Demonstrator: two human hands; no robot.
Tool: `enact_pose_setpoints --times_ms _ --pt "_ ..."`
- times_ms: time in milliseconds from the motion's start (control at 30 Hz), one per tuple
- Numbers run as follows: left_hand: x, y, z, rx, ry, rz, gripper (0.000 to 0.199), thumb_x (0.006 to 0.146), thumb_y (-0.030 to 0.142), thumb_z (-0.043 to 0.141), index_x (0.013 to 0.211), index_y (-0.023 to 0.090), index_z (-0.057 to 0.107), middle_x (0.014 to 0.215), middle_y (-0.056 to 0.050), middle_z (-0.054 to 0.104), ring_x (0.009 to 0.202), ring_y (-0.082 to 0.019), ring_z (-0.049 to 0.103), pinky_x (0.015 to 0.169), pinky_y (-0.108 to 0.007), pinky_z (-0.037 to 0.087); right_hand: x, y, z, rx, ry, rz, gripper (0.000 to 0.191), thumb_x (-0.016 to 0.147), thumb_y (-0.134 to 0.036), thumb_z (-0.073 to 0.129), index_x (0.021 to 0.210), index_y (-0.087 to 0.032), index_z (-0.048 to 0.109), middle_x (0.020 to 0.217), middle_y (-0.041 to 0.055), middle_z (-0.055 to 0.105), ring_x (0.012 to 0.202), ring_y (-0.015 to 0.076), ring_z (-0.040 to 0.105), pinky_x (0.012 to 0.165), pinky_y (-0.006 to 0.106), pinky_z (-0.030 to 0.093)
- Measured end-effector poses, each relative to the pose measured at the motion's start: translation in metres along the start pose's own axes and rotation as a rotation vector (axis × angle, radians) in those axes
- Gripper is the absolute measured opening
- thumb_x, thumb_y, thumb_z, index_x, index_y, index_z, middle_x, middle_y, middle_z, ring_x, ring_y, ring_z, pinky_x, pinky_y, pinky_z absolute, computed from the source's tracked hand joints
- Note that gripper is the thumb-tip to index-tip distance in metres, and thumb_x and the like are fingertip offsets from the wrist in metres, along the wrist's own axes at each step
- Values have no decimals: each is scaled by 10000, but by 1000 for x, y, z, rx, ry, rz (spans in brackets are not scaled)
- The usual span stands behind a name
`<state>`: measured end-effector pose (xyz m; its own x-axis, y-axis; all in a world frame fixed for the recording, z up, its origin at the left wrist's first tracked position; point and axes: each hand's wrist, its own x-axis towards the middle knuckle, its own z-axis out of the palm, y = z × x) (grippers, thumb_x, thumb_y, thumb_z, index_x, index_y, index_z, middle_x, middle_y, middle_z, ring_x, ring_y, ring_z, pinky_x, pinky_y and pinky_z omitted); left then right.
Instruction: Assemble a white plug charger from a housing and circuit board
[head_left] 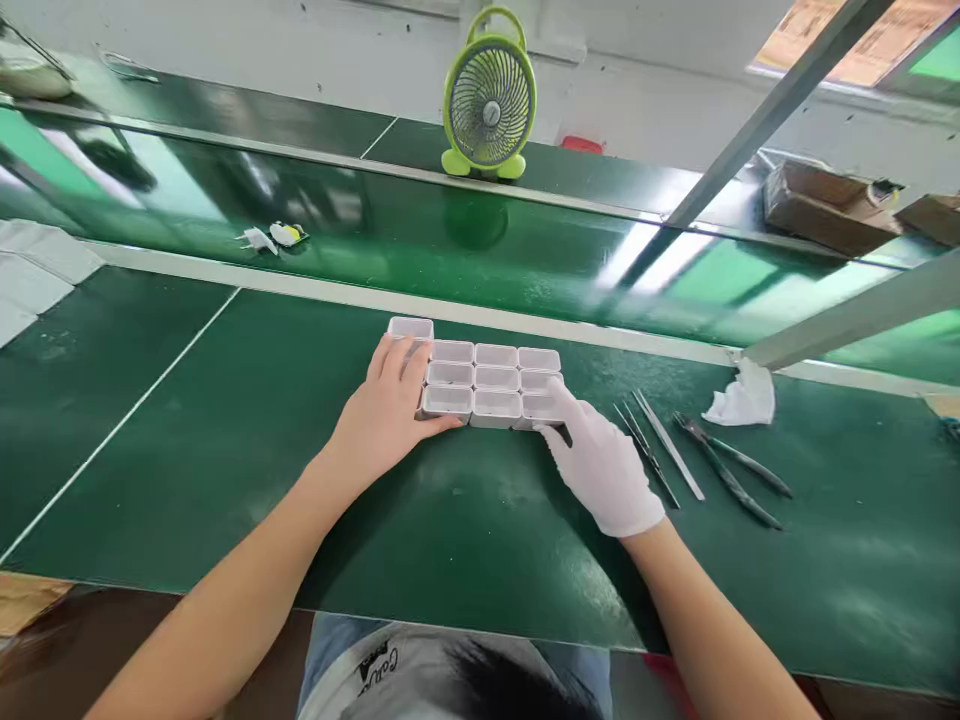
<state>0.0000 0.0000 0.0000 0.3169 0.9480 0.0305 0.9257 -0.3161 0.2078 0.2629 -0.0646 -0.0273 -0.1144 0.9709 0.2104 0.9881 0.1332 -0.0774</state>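
Left hand [379, 415] bare, half-spread at one end; gloved right hand [604, 465], thumb and fingers parted, at the other. Firm grip: can't tell. White plastic box grid [496, 403] between, touching both, long axis hand to hand. Extra box [410, 327] at left fingertips.

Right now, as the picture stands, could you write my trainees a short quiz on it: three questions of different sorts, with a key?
1. True or false: the right grip is gloved and the left grip is bare.
2. From the person's seat, where do the pliers lie relative to the boxes?
A) to the left
B) to the right
C) inside one
3. Fill in the colour: the fan has a ____ frame.

Key: 1 true; 2 B; 3 green.
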Motion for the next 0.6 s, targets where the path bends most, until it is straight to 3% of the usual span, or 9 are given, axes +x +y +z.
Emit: enact_pose_setpoints --times_ms 600 --pt "-1 -1 2 -8 23 17 935 837 627 685 1535 133 305 1631 -173 293 1543 -393 179 1015 -511 567 1 -1 2 2 2 22 541 970 -254 593 1479 -233 411 990 30 695 686 201 631 520 291 394"
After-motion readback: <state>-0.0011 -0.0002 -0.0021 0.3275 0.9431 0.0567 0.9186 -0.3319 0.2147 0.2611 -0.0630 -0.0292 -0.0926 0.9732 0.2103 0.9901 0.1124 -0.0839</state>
